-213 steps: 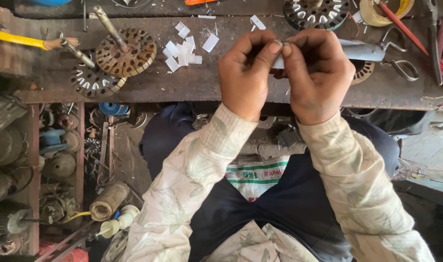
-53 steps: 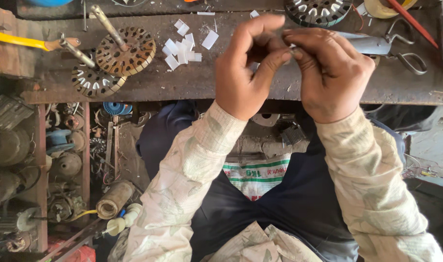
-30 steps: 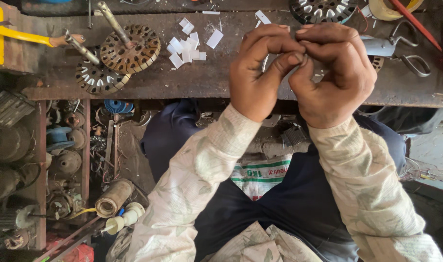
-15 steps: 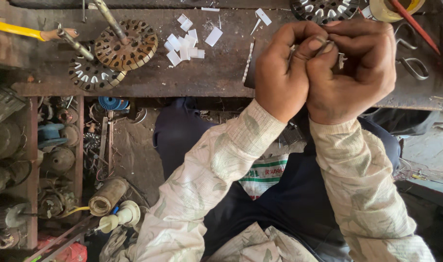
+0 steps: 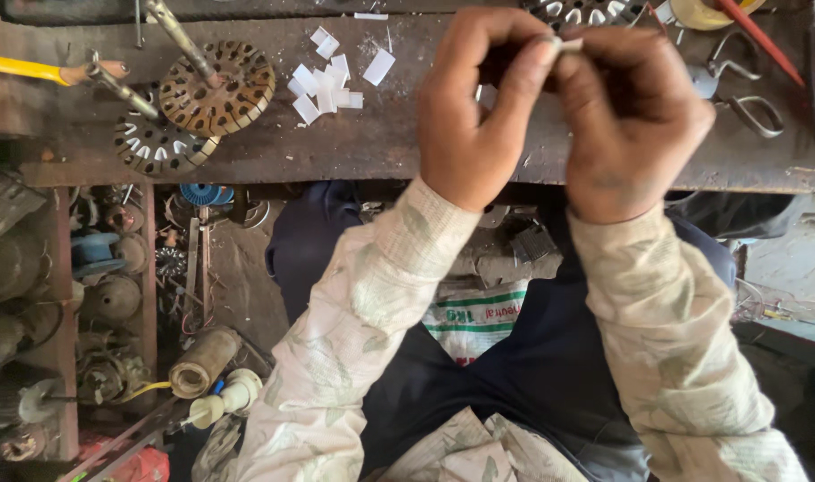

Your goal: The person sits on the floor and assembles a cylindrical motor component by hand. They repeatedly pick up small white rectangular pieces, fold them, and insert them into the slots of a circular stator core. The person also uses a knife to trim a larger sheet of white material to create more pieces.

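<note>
Far L, bench edge: yellow-handled tool [image 5: 19, 66] lies flat, well apart from your hands.
L bench: two slotted rotor discs [image 5: 216, 87] w/ shafts, overlapping, one brown, one darker.
Centre-L bench: white paper slips [image 5: 325, 82] in a loose heap, near your left hand but not touching.
Left hand [image 5: 475, 112]: raised over the bench [image 5: 354, 147], fingers curled in, thumb + forefinger closed on the small white piece [image 5: 568, 43].
Small white piece: pinched betw. both hands at the fingertips, above the bench's far side; mostly hidden, so its shape is unclear.
Right hand [image 5: 635, 120]: fingers folded tight, tips meeting the left hand's on the same piece.
R bench: scissors [image 5: 738, 94] just beside your right hand.
Risk (judgement): the piece is tiny and held by fingertips only; ease either pinch and it may drop off the bench edge into the clutter below.
Risk 2: an elbow swing could scatter the slips.
</note>
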